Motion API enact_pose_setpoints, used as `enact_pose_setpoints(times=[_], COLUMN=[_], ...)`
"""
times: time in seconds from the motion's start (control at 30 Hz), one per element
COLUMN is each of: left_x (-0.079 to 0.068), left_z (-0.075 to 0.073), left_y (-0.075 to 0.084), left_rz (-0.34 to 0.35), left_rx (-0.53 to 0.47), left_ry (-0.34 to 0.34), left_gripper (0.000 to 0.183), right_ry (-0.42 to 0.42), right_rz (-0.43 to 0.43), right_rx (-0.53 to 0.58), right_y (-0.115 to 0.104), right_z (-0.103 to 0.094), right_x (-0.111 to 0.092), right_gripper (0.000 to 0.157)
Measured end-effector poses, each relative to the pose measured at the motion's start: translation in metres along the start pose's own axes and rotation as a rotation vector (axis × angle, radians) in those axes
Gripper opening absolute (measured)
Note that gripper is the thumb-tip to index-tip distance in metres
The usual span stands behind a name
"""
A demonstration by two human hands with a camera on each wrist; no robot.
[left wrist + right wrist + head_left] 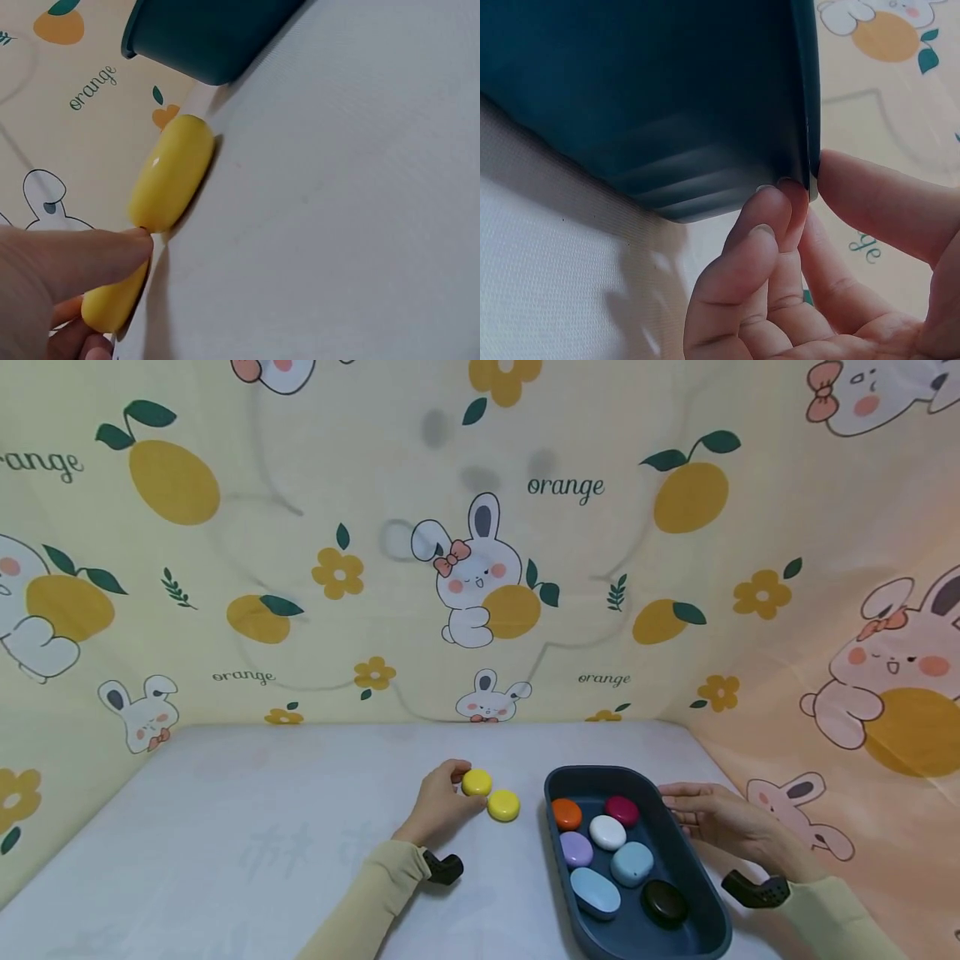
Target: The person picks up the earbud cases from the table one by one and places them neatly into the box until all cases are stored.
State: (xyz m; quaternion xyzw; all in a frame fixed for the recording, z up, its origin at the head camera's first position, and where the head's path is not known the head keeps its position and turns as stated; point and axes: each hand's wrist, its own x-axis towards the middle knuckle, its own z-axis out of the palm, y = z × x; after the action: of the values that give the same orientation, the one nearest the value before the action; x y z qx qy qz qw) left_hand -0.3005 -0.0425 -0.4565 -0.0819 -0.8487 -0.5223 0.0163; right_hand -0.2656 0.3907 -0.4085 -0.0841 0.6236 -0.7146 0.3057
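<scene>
Two smooth yellow pebble-like pieces lie side by side on the table. My left hand (444,806) pinches the left yellow piece (477,782) between thumb and fingers; in the left wrist view the thumb crosses that held piece (114,304). The other yellow piece (503,805) sits just beyond my thumb tip. To the right stands a dark blue-green tray (712,893) with rounded corners. My right hand (731,822) holds its right rim, thumb on one side and fingertips under the lip (814,112) in the right wrist view.
Inside the tray lie several rounded pieces: orange (567,814), dark red (622,811), white (607,832), purple (576,849), blue (632,864), light blue (596,893) and near-black (664,902). A printed cloth (390,635) hangs behind the white-covered table (247,843) and along its right.
</scene>
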Motion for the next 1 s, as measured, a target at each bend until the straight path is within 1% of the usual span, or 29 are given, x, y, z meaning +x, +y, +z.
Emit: enact_pose_setpoints(times=[0.17, 0.3, 0.5, 0.63, 0.73, 0.93, 1.0], left_x=[-0.0011, -0.0011, -0.0005, -0.0006, -0.0012, -0.0021, -0.0018], left_z=[0.0007, 0.0012, 0.0015, 0.001, -0.0003, -0.0026, -0.0028], left_y=[0.0002, 0.0001, -0.0012, -0.0013, 0.0008, 0.0045, 0.0046], left_rz=[0.013, 0.027, 0.043, 0.056, 0.065, 0.056, 0.073], left_rx=[0.005, 0.021, 0.032, 0.031, 0.031, 0.035, 0.04], left_ry=[0.02, 0.032, 0.031, 0.03, 0.043, 0.076, 0.084], left_gripper=[0.057, 0.054, 0.054, 0.051, 0.051, 0.053, 0.054], right_ry=[0.019, 0.017, 0.035, 0.029, 0.015, 0.019, 0.02], right_rz=[0.004, -0.005, 0.005, 0.005, -0.007, -0.003, 0.004], right_rx=[-0.007, -0.011, -0.009, 0.0, 0.0, -0.001, 0.0], right_y=[0.0, -0.0002, -0.0008, -0.001, -0.0022, -0.0035, -0.0029], right_z=[0.0018, 0.0026, 0.0028, 0.0034, 0.0037, 0.0032, 0.0028], right_x=[-0.0002, -0.0006, -0.0007, -0.001, -0.0004, 0.0009, 0.0004], right_gripper=[0.031, 0.031, 0.03, 0.03, 0.03, 0.029, 0.03])
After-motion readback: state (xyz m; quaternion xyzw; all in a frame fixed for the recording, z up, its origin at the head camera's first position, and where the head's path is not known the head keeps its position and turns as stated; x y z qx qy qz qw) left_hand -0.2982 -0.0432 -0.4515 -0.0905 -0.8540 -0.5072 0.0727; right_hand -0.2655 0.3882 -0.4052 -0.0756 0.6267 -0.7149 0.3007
